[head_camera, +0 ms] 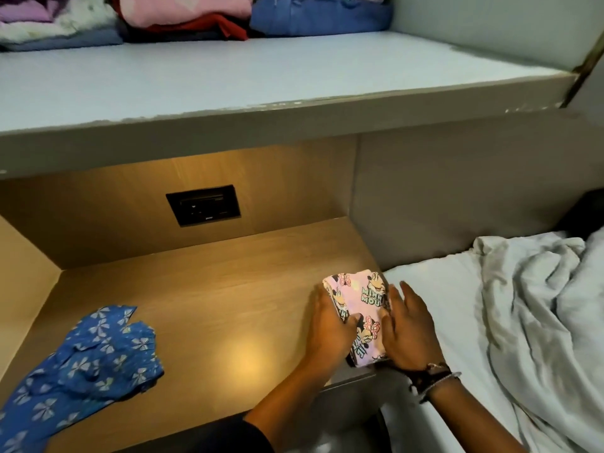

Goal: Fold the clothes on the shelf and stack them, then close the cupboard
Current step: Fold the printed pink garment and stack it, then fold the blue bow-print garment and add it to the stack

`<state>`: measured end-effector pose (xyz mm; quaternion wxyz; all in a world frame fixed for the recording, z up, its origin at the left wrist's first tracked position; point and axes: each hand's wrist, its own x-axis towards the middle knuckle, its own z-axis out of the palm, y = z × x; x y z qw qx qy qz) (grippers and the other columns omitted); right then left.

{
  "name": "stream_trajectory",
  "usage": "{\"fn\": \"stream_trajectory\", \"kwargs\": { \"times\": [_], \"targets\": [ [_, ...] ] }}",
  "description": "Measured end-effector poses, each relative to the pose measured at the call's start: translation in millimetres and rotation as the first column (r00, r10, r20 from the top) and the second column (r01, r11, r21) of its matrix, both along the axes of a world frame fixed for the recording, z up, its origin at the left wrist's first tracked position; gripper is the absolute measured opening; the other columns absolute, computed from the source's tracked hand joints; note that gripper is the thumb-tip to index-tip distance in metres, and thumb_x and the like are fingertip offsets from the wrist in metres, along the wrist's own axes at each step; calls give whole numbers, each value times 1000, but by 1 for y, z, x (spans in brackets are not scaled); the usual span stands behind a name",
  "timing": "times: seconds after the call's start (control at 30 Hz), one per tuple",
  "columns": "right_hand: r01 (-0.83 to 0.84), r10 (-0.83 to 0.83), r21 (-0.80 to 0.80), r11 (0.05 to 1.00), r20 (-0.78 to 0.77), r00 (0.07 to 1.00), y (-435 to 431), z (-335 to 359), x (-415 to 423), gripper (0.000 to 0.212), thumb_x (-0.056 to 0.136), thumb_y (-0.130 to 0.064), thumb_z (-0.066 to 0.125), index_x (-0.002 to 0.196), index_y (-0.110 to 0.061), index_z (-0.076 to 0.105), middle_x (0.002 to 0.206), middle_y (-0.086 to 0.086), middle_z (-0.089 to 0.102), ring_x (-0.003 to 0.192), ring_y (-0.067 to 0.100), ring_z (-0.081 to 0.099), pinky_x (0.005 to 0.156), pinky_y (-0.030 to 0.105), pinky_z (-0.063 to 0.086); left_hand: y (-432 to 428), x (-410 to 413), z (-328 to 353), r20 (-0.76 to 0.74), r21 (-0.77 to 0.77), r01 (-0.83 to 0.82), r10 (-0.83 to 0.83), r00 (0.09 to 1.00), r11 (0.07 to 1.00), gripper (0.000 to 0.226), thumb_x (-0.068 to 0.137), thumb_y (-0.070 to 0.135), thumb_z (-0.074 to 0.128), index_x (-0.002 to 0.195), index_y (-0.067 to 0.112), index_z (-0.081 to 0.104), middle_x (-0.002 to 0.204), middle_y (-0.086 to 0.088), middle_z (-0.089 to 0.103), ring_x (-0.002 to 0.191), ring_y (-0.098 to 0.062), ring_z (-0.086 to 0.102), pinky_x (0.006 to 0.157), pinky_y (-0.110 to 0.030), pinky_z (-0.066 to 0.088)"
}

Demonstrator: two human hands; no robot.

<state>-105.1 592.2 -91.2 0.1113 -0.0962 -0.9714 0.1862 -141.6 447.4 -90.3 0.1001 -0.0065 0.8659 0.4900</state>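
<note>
Way off to the left of both hands there's a blue flower-print garment [81, 364] lying crumpled and unfolded on the wooden table [209, 289], well apart from everything else. Moving right, the left hand [330, 328] comes in from the bottom on a bare forearm, palm down, fingers laid flat against the left edge of a pink cartoon-print garment [359, 308], thumb resting on top of it. That garment is folded into a small packet and sits between the two hands, right at the table's right-hand edge. The right hand [408, 331] is on the other side, palm down, fingers spread and mostly straight, pressing along the packet's right edge, with bracelets [431, 377] on the wrist. So neither hand is really gripping, both are open and flat on the cloth. Just right of the right hand is a bed with a rumpled white sheet [536, 308]. Above the hands, the shelf [261, 80] carries piles of clothes [196, 18] at its back.
</note>
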Motion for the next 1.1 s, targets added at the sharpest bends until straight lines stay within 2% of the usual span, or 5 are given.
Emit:
{"fn": "stream_trajectory", "kwargs": {
  "times": [0.17,0.4,0.6,0.9,1.1],
  "targets": [
    [-278,256,139,950,157,954,1,-29,0,73,93,-54,-2,149,-16,24,156,6,28,143,24,28,117,34,14,-11,-7,-6,-273,-584,142,-358,893,800,64,97,42,43,154,27,18,164,-4,3,151,-29,3,120,-52,7],
    [-322,287,155,934,209,935,-14,-12,-5,63,83,-40,31,127,-3,57,134,20,57,120,37,57,93,57,45,-59,-3,-16,-236,-516,245,-411,881,821,59,101,40,35,154,25,16,165,-3,2,151,-24,0,120,-53,2],
    [-405,400,234,884,71,914,-92,40,-22,48,81,-28,65,125,-12,57,127,15,60,116,35,54,99,53,44,-212,32,-1,-375,-479,-80,-122,919,874,45,90,26,52,135,23,51,157,-7,31,146,-24,24,118,-43,9],
    [-836,804,186,516,231,548,-363,-9,-76,49,80,-34,56,128,-31,45,126,1,53,110,27,55,86,39,49,-365,54,-11,-224,-725,-137,-44,974,675,62,82,46,59,136,15,49,135,-7,51,125,-29,47,105,-44,34],
    [-754,773,-182,631,236,589,-390,-25,-104,55,72,-13,52,126,-26,58,125,6,61,114,31,56,94,40,48,-366,35,-26,-292,-723,-206,-22,956,659,38,92,34,56,126,18,56,119,-7,57,112,-27,52,98,-41,39]
  ]
}}
